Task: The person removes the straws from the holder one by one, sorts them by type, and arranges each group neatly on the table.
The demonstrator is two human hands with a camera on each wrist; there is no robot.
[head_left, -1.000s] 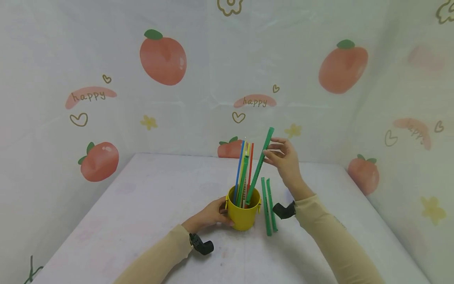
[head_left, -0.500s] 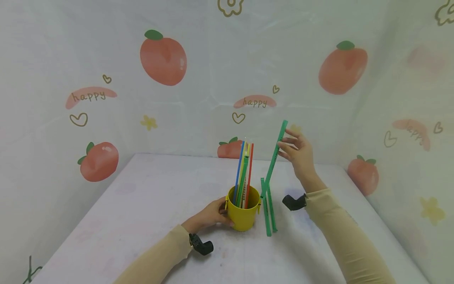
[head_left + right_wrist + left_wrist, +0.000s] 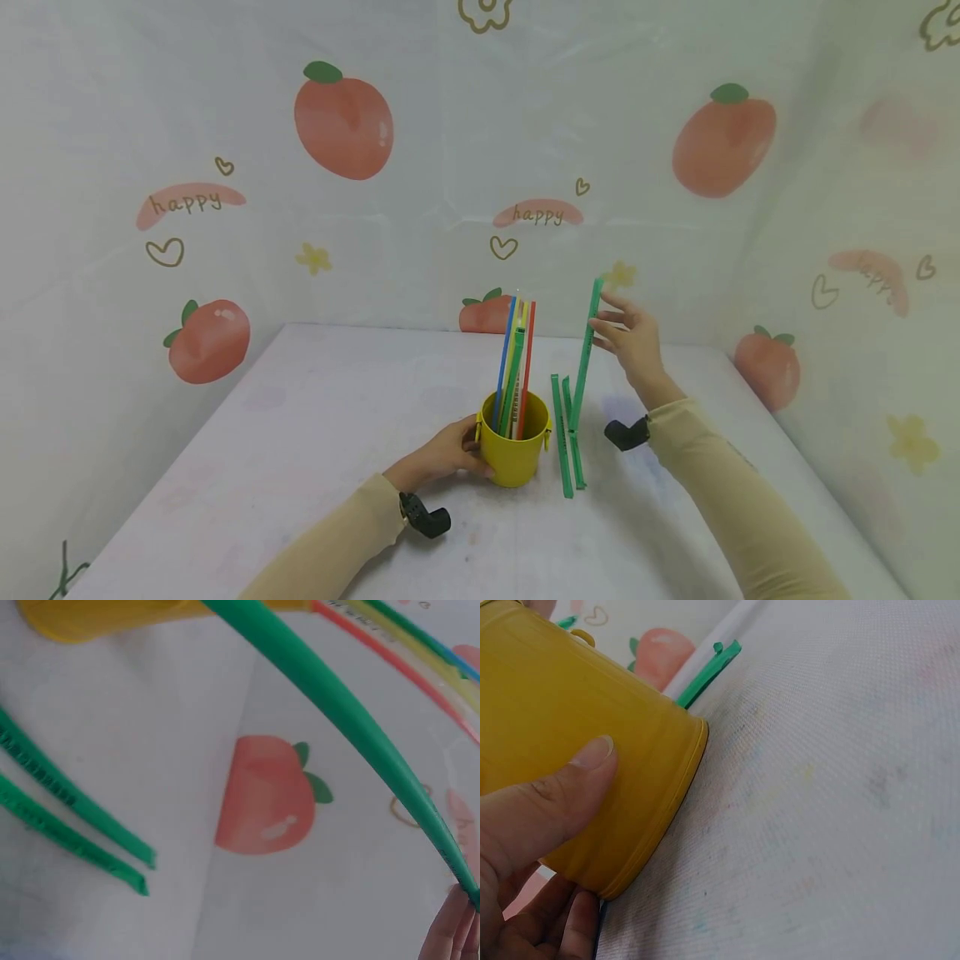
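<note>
Two green sticks point(image 3: 90, 802) shown large in the right wrist view, side by side on the white table point(image 3: 247, 500), dark lettering plainer there than from the head. Also from that wrist: a curve along the held stick point(image 3: 341, 706), green too, looking straight in the head view. In the left wrist view, left hand point(image 3: 517, 829) with thumb flat across the wall of the yellow bucket point(image 3: 512, 462) and fingers bent near its base, mostly hidden from the head; bucket contents visible only in the other two views.

By count: one bucket, three green sticks outside it, two hands, two beige sleeves point(image 3: 330, 542), two black wrist cameras point(image 3: 426, 518), five distinct red fruits point(image 3: 343, 121) on the backdrop point(image 3: 450, 83).

Inside the bucket, leaning just past 12 o'clock: one blue stick point(image 3: 505, 362), one green, one red stick point(image 3: 527, 367), a pale printed one, and yellow, number hard to tell. At the bucket's 9 o'clock, left hand wrapped around the wall, gripping. At 3 o'clock, just beside it, the table pair. Toward 2 o'clock, right hand point(image 3: 633, 337), pinching the held stick near its top; stick nearly upright, lower end overlapping the farther table stick from the head, touching or not impossible to tell.
</note>
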